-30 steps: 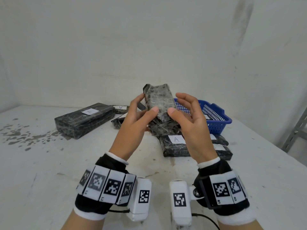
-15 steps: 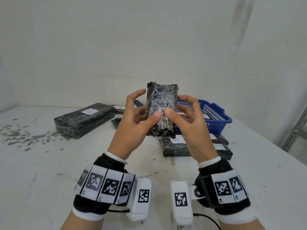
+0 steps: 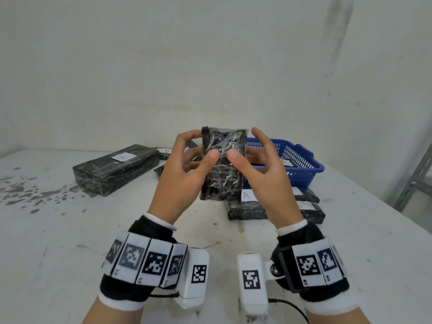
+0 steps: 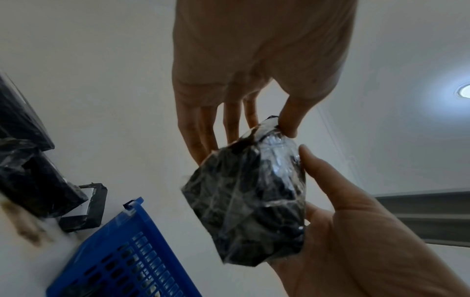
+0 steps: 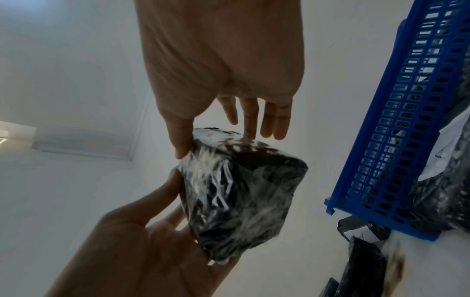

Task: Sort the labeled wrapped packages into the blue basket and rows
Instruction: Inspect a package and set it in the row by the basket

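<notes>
A black package in clear wrap (image 3: 222, 169) stands upright in the air over the table, held between both hands. My left hand (image 3: 201, 150) pinches its left side, thumb on the front and fingers behind. My right hand (image 3: 247, 150) pinches its right side the same way, with the index finger raised. No label shows on the faces I see. The blue basket (image 3: 301, 164) sits just behind and to the right. In the left wrist view the package (image 4: 249, 201) hangs above the basket (image 4: 122, 251). The right wrist view shows the package (image 5: 241, 191) beside the basket (image 5: 406, 120).
A long black package labeled A (image 3: 117, 169) lies at the left. Two wrapped packages (image 3: 247, 206) with labels lie in front of the basket, and smaller ones (image 3: 163, 152) behind my left hand. The basket holds a labeled package (image 3: 286, 162). A metal rack (image 3: 416, 178) stands right of the table.
The package has turned from leaning left to upright and risen slightly. Both thumbs have slid together on its front face.
</notes>
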`<state>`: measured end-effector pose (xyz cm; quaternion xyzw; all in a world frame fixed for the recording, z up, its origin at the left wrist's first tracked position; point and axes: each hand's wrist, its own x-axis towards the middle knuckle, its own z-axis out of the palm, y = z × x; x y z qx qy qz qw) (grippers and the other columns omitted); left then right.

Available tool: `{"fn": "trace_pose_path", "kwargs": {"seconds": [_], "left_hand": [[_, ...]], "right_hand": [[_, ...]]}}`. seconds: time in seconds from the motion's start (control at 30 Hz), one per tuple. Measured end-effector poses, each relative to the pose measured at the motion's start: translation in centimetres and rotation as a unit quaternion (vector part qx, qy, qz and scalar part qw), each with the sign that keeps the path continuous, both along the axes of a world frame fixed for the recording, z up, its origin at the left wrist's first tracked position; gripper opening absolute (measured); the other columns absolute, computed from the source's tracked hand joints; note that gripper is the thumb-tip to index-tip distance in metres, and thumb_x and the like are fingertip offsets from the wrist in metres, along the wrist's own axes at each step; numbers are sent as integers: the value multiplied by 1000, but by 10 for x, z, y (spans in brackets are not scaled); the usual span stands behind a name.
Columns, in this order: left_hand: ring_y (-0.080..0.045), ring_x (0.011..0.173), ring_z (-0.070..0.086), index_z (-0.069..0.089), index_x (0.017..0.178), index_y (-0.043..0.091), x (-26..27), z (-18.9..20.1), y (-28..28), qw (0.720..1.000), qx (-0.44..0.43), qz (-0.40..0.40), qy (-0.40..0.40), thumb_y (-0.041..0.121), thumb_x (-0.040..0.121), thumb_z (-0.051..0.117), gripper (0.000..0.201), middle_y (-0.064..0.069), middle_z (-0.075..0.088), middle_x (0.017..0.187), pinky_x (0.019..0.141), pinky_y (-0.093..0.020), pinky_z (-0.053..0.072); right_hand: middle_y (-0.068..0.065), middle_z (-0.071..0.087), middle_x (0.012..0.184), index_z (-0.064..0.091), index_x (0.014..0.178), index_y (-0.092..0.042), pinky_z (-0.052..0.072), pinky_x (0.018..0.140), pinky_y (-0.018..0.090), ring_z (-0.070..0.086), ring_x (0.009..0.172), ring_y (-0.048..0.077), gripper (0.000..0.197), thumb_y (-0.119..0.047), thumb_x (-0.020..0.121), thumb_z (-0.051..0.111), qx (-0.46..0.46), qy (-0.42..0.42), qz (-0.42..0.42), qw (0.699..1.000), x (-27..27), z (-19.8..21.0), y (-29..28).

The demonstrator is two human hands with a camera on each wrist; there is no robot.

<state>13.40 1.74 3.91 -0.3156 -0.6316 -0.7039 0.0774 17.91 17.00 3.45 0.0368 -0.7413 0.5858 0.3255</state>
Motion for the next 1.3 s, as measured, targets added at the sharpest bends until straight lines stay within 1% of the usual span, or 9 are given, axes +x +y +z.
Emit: {"fn": "trace_pose_path", "kwargs": {"seconds": [0.2,0.33,0.43,0.5,0.57,0.67,0.83,1.07,1.3], "left_hand": [[-10,123,54,41,140,40,-3,-4,0,998,-44,0,36,29,91,62,54,14,58,126,101,-34,49],[-13,119,58,43,135,40,-3,-4,0,998,-44,1,47,35,89,64,51,8,64,124,94,-29,50],[-6,101,66,46,132,28,0,-1,-1,999,-9,-3,43,38,87,60,48,8,69,105,77,-13,49],[-5,104,65,47,133,25,1,-1,0,999,-6,-2,42,36,86,57,50,7,68,111,82,-16,50],[2,111,60,49,136,28,-1,-2,1,1000,-3,-6,27,34,90,57,47,18,64,118,87,-15,49],[9,100,62,52,134,30,-4,-4,3,1000,8,-14,5,24,96,56,39,33,63,108,76,-8,47],[-8,99,64,54,126,21,-6,-6,2,1000,18,-10,8,19,96,58,30,4,64,119,77,-20,50],[-12,98,63,54,111,19,-6,-7,5,999,47,-13,0,14,95,57,17,-1,63,111,75,-21,50],[-10,93,66,53,104,16,-6,-7,7,999,44,15,24,20,93,59,13,-3,66,106,73,-20,52]], "right_hand": [[-21,60,130,47,142,-42,56,96,32,55,124,-1,67,-61,81,68,10,9,12,1000,1,0,0],[-16,57,138,44,146,-41,61,85,48,66,112,9,72,-62,80,66,-25,-4,36,999,0,-1,-3],[-18,57,138,46,145,-41,61,84,50,67,112,10,70,-58,82,72,-28,-1,48,998,-2,-2,-2],[-19,57,138,47,143,-43,59,89,51,66,114,9,73,-61,76,69,-29,3,46,999,-4,-4,-2],[-20,56,140,48,142,-46,55,96,51,65,116,12,72,-60,74,69,-26,4,48,999,-6,-6,0],[-21,56,140,48,142,-45,55,97,49,64,119,13,69,-54,77,70,-27,13,59,998,-7,-7,-1],[-21,56,138,51,138,-44,56,96,46,61,121,15,58,-46,83,70,-14,23,53,998,-6,-9,-2],[-30,58,128,56,135,-40,56,95,30,61,116,2,47,-34,90,69,4,45,39,998,-4,-8,-3],[-18,64,127,62,122,-39,54,98,48,62,119,14,33,-29,92,70,0,65,39,997,-5,-8,-6]]}}
